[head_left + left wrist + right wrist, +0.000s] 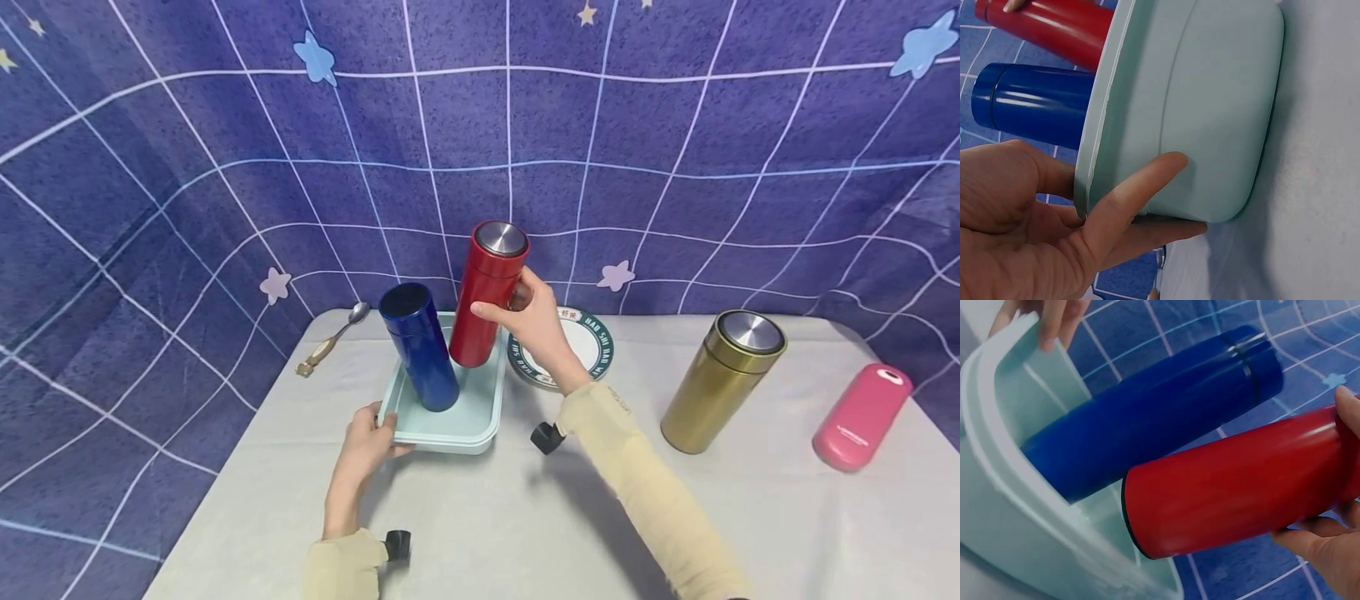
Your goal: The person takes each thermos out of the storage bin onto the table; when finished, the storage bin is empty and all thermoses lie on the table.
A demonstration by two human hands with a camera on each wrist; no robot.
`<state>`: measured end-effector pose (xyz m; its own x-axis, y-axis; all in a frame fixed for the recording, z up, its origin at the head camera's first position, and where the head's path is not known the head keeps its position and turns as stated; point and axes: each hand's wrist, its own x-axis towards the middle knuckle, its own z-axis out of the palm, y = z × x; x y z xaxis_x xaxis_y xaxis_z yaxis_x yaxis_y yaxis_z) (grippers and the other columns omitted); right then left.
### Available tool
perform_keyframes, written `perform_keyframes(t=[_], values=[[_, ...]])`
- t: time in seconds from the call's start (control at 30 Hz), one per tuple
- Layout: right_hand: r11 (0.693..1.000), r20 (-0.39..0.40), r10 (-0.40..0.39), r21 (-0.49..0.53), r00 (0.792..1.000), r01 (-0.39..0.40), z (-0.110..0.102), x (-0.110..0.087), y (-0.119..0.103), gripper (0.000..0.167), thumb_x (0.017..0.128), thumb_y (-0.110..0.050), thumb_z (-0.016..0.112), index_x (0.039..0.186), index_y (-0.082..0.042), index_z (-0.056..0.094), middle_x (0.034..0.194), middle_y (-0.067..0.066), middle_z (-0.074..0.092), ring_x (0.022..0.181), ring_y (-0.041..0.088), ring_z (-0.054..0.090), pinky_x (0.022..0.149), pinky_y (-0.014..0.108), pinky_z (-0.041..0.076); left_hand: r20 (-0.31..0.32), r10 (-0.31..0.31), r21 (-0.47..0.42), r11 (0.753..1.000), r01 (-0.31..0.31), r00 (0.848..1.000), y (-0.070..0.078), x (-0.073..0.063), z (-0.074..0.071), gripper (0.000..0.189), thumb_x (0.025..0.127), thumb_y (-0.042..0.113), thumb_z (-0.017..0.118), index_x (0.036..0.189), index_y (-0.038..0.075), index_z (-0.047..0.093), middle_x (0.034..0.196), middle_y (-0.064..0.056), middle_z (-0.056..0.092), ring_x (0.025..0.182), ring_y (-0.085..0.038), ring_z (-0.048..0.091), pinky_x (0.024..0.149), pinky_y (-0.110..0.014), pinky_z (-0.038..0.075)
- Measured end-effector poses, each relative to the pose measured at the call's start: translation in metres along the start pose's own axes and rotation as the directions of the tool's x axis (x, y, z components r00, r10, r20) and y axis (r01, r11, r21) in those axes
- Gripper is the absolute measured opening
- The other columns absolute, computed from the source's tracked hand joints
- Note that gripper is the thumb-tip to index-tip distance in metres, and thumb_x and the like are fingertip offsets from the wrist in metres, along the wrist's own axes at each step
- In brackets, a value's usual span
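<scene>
Since the tall red cylindrical bottle with a brushed-metal top [487,304] was clasped around its upper body by the right hand [536,321], its base was free over the pale green rectangular plastic tray [442,437], though whether it touched inside was unclear. The left hand [363,442] gripped the tray's near left corner, presumably to steady it. Inside, just beside, stood a glossy dark-blue cylindrical bottle [422,350]. Well apart, rightward, stood a gold cylindrical bottle [716,387].
</scene>
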<state>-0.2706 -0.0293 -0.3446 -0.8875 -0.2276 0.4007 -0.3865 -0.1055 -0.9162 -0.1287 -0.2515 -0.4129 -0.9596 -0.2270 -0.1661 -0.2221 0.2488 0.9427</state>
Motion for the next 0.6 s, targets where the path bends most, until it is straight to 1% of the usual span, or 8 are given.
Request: perform_keyframes(t=[0.23, 0.37, 0.47, 0.6], values=[[0.998, 0.006, -0.033, 0.047, 0.999, 0.033, -0.009, -0.01, -0.023, 0.054, 0.078, -0.003, 0.079, 0.128, -0.006, 0.057, 0.112, 0.018, 0.07, 0.096, 0.024, 0.07, 0.089, 0.036, 0.061, 0.006, 0.017, 0.009, 1.0, -0.017, 1.0, 0.0, 0.0, 0.0, 0.042, 0.102, 0.002, 0.035, 0.135, -0.024, 0.034, 0.119, -0.046, 0.052, 0.095, -0.04, 0.068, 0.076, -0.035, 0.065], [0.998, -0.006, -0.055, 0.033, 0.998, 0.055, -0.017, -0.016, -0.031, 0.056, 0.077, -0.003, 0.079, 0.128, -0.006, 0.058, 0.112, 0.018, 0.07, 0.096, 0.024, 0.07, 0.088, 0.036, 0.062, 0.014, 0.019, 0.014, 1.0, -0.019, 1.0, 0.0, 0.001, 0.0, 0.042, 0.102, 0.002, 0.034, 0.135, -0.024, 0.033, 0.12, -0.046, 0.052, 0.097, -0.042, 0.068, 0.076, -0.033, 0.065], [0.998, -0.013, -0.058, 0.009, 0.998, 0.058, -0.025, -0.021, -0.036, 0.057, 0.076, -0.005, 0.081, 0.128, -0.007, 0.059, 0.112, 0.015, 0.07, 0.095, 0.023, 0.07, 0.087, 0.036, 0.062, 0.022, 0.017, 0.014, 1.0, -0.017, 1.0, 0.0, 0.001, 0.001, 0.042, 0.103, 0.002, 0.034, 0.135, -0.025, 0.033, 0.12, -0.046, 0.051, 0.097, -0.042, 0.068, 0.076, -0.033, 0.065], [0.998, -0.014, -0.065, 0.003, 0.998, 0.065, -0.037, -0.029, -0.043, 0.056, 0.075, -0.007, 0.082, 0.127, -0.008, 0.059, 0.11, 0.012, 0.071, 0.095, 0.023, 0.07, 0.086, 0.037, 0.062, 0.024, 0.013, 0.015, 1.0, -0.013, 1.0, 0.0, 0.001, 0.0, 0.043, 0.102, 0.002, 0.034, 0.136, -0.025, 0.032, 0.12, -0.046, 0.051, 0.095, -0.04, 0.068, 0.076, -0.032, 0.065]])
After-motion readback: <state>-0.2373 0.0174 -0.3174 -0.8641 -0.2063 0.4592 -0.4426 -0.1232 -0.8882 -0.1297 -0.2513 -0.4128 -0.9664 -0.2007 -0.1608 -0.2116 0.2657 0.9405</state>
